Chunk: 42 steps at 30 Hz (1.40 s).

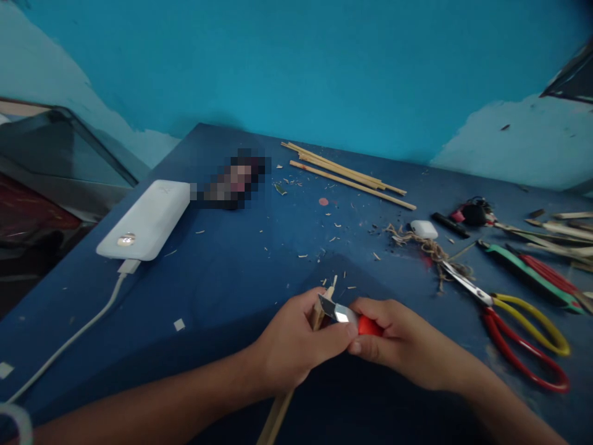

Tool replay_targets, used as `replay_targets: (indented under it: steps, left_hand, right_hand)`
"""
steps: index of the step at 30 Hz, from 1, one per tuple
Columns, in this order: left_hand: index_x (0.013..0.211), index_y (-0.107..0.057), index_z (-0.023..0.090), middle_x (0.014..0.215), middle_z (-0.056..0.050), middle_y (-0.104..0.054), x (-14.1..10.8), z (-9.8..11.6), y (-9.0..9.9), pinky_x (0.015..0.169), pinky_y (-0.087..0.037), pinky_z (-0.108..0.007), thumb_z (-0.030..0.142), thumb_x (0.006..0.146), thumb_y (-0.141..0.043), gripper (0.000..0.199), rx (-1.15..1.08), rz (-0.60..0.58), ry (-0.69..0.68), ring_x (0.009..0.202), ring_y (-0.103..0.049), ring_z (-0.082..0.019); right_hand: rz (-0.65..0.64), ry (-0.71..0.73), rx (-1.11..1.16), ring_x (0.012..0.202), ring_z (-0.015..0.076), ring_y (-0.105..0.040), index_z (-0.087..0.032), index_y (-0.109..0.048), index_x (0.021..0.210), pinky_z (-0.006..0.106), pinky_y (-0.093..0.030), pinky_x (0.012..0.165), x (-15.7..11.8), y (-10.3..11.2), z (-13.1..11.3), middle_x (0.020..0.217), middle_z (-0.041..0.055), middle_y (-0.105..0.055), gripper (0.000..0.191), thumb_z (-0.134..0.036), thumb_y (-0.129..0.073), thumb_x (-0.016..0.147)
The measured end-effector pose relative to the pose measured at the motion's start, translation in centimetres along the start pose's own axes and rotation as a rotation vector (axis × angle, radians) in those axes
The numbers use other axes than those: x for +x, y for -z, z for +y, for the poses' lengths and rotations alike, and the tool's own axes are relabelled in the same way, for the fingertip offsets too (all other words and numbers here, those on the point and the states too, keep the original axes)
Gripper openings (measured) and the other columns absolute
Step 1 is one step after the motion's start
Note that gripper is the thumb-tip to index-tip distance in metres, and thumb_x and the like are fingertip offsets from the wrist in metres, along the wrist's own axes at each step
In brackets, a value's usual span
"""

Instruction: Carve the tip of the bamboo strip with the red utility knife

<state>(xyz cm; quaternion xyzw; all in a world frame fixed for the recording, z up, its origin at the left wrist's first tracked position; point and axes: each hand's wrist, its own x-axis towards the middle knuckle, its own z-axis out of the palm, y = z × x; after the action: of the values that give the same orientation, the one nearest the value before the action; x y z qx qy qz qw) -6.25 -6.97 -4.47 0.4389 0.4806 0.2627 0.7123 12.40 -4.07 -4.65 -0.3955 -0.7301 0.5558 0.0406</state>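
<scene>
Toward the near edge of the desk (222, 278), a wooden stick (278, 413) is gripped in the left hand (290, 343) and a red-handled knife (345, 314) in the right hand (399, 334), the stick's tip (330, 291) beside the blade (327, 306) seeming only partly pared while loose shavings (302, 256) are strewn beyond.

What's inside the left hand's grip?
A wooden stick: its upper end shows by the knife blade, its lower length below the left hand. The gripped stretch is covered.
</scene>
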Motion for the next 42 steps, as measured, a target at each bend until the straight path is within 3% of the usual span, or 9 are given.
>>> replay_targets:
  steps: [12,20,27,35,42]
  left_hand:
    - [0.079,-0.046,0.02,0.04,0.013,-0.037,0.0,0.4,0.2,0.042,-0.025,-0.021,0.028,0.082,-0.053,0.011,0.011,-0.019,0.043,0.033,-0.031,-0.004]
    - [0.082,-0.053,0.017,0.069,0.004,-0.051,0.4,-1.1,0.1,0.058,-0.036,-0.02,0.033,0.078,-0.059,0.018,-0.014,0.09,-0.094,0.06,-0.044,-0.008]
    - [0.078,-0.05,0.018,0.051,0.008,-0.04,0.2,0.0,0.3,0.054,-0.035,-0.021,0.032,0.078,-0.058,0.015,0.076,0.114,-0.037,0.05,-0.041,-0.009]
    - [0.089,-0.052,0.017,0.084,-0.002,-0.058,0.2,-0.7,-0.1,0.076,-0.042,-0.027,0.027,0.081,-0.054,0.013,-0.025,0.076,-0.136,0.082,-0.053,-0.015]
    - [0.086,-0.052,0.018,0.083,-0.002,-0.058,0.1,-1.2,-0.2,0.073,-0.042,-0.028,0.037,0.085,-0.049,0.019,0.068,0.145,-0.124,0.081,-0.053,-0.017]
  right_hand:
    - [0.001,-0.042,0.054,0.057,0.0086,-0.032,-0.018,-0.044,0.072,0.019,-0.027,0.047,0.1,0.1,-0.4,0.064,-0.0057,-0.039,0.032,-0.045,-0.058,0.083]
    - [0.057,-0.022,0.001,0.056,0.0082,-0.035,-0.017,-0.046,0.071,0.019,-0.028,0.048,0.3,-0.1,-0.5,0.063,-0.0056,-0.041,0.03,-0.042,-0.057,0.085]
    - [0.106,-0.022,-0.091,0.056,0.0089,-0.037,-0.017,-0.046,0.071,0.02,-0.028,0.048,0.4,-0.6,-0.4,0.063,-0.0042,-0.044,0.034,-0.048,-0.052,0.085]
    - [0.137,-0.054,-0.124,0.055,0.0097,-0.039,-0.018,-0.046,0.071,0.021,-0.029,0.048,0.5,-0.9,-0.6,0.063,-0.004,-0.047,0.037,-0.051,-0.05,0.086]
    - [0.229,-0.115,-0.141,0.058,0.012,-0.045,-0.019,-0.051,0.078,0.022,-0.032,0.049,0.4,-1.7,-0.5,0.067,-0.0017,-0.054,0.035,-0.052,-0.046,0.087]
